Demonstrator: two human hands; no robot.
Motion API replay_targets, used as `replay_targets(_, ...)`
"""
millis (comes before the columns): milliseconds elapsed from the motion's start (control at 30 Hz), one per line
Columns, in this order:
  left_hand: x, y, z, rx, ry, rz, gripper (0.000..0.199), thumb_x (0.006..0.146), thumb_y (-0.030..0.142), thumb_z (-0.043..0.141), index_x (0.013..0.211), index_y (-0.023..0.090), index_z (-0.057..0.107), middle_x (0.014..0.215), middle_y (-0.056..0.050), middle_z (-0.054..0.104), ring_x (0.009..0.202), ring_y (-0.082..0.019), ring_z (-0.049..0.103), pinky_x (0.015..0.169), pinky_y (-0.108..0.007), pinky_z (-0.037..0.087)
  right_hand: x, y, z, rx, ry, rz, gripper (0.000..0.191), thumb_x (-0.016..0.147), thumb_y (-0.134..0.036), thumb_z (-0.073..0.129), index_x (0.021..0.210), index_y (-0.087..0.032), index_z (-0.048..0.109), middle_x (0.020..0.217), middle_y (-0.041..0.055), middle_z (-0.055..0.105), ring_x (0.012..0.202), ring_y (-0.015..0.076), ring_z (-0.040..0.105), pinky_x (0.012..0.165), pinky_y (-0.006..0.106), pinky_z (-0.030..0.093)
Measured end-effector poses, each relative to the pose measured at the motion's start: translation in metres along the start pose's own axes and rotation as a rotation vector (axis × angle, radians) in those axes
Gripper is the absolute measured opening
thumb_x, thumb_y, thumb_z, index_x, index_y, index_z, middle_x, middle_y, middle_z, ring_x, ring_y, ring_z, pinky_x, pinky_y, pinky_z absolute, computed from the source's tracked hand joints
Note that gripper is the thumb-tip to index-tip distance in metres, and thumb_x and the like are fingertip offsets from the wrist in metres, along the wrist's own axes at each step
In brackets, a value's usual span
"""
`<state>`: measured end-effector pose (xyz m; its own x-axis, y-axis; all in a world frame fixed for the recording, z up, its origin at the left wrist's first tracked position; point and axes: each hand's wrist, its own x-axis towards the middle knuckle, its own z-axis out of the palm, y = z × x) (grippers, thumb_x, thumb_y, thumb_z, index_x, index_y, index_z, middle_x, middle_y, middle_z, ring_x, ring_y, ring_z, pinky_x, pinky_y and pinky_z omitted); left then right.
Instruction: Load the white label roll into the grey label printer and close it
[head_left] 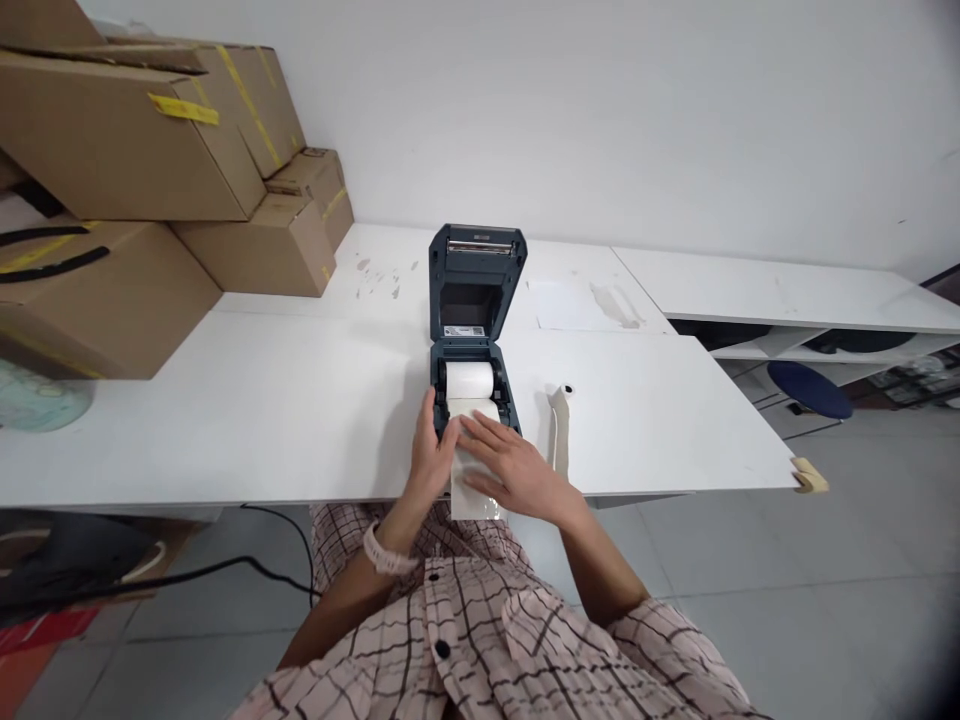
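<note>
Paper strip (474, 505) hangs past the near edge of the worktop (652, 420). The right hand (517, 470) lies spread on it, clamping nothing; the left hand (432, 458) rests at the printer's (466, 349) near left corner, its grip impossible to tell. Farther sit the white roll (470, 380) and raised lid (476, 265). Aligning paper seems in hand; next calls for keeping it straight.

Loose pink shirt (559, 665), dark wavy checks, black buttons (442, 649); pale left wristband (386, 556).
</note>
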<state>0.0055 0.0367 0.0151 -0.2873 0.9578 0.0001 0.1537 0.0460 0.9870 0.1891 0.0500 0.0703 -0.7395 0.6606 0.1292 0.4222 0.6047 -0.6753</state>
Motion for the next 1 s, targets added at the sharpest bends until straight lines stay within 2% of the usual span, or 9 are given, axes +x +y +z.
replay_targets(100,-0.029,-0.006,-0.002,-0.078,-0.068,-0.083,0.084,0.094,0.057,0.061,0.164,0.031,0.021,0.172,-0.011,0.029,0.157,-0.031,0.033,0.122,-0.045,0.040,0.004,0.001,-0.038,0.126,-0.097,-0.059,0.040,0.099,-0.049,0.061,0.136,-0.035,0.068,0.142,0.0026,0.068,0.136,0.0307,0.061,0.118,0.060,0.046)
replay_targets(167,-0.034,-0.009,-0.004,-0.120,-0.101,-0.131,0.091,0.092,0.058,0.063,0.165,0.029,0.018,0.169,-0.014,0.035,0.152,-0.032,0.042,0.118,-0.044,0.045,0.022,0.012,-0.070,0.171,0.166,-0.012,0.040,0.100,-0.053,0.057,0.135,-0.035,0.069,0.136,0.0033,0.072,0.129,0.0296,0.066,0.116,0.059,0.047)
replay_targets(233,-0.033,-0.010,-0.006,-0.131,-0.119,-0.152,0.093,0.091,0.058,0.064,0.165,0.028,0.017,0.168,-0.015,0.037,0.149,-0.031,0.046,0.117,-0.044,0.047,0.054,0.031,-0.100,0.158,0.575,0.027,0.056,0.097,-0.063,0.057,0.145,-0.033,0.059,0.152,0.0049,0.059,0.146,0.0322,0.050,0.123,0.060,0.037)
replay_targets(267,-0.032,-0.009,-0.007,-0.130,-0.127,-0.153,0.094,0.091,0.058,0.065,0.166,0.028,0.016,0.168,-0.015,0.036,0.149,-0.031,0.046,0.116,-0.043,0.047,0.073,0.042,-0.114,0.171,0.654,0.028,0.065,0.096,-0.069,0.053,0.151,-0.034,0.051,0.161,0.0040,0.048,0.152,0.0323,0.040,0.126,0.060,0.032)
replay_targets(367,-0.028,-0.006,-0.008,-0.134,-0.128,-0.129,0.093,0.091,0.057,0.066,0.165,0.027,0.019,0.167,-0.014,0.039,0.147,-0.030,0.049,0.114,-0.042,0.049,0.133,0.074,-0.144,0.207,0.617,-0.016,0.081,0.094,-0.083,0.037,0.160,-0.038,0.030,0.172,-0.0010,0.028,0.161,0.0293,0.021,0.129,0.057,0.022)
replay_targets(500,-0.024,-0.004,-0.009,-0.139,-0.104,-0.097,0.093,0.087,0.056,0.071,0.163,0.024,0.026,0.162,-0.016,0.046,0.144,-0.031,0.052,0.114,-0.043,0.049,0.183,0.093,-0.158,0.241,0.481,-0.040,0.091,0.091,-0.089,0.017,0.162,-0.032,0.026,0.171,0.0021,0.026,0.160,0.0295,0.022,0.126,0.059,0.024)
replay_targets(700,-0.023,-0.010,-0.010,-0.126,-0.097,-0.102,0.094,0.085,0.056,0.072,0.163,0.026,0.028,0.163,-0.014,0.045,0.146,-0.032,0.049,0.116,-0.044,0.048,0.138,0.054,-0.122,0.167,0.596,-0.031,0.079,0.095,-0.083,0.023,0.159,-0.037,0.031,0.164,0.0015,0.038,0.154,0.0317,0.034,0.122,0.057,0.034)
replay_targets(900,-0.019,-0.011,-0.030,-0.213,-0.050,-0.130,0.080,0.096,0.069,0.045,0.164,0.031,0.026,0.173,-0.009,0.026,0.158,-0.030,0.029,0.123,-0.047,0.038,0.044,0.017,-0.035,0.463,0.776,0.107,0.035,0.094,-0.054,0.061,0.119,-0.030,0.067,0.124,0.0053,0.070,0.126,0.0293,0.062,0.116,0.051,0.045)
replay_targets(1000,-0.009,0.001,-0.034,-0.192,-0.044,-0.114,0.086,0.093,0.069,0.051,0.165,0.030,0.024,0.175,-0.009,0.021,0.161,-0.031,0.021,0.126,-0.048,0.033,0.022,0.025,-0.002,0.521,0.775,0.244,0.047,0.086,-0.048,0.071,0.129,-0.030,0.064,0.140,0.0070,0.064,0.139,0.0314,0.054,0.123,0.056,0.036)
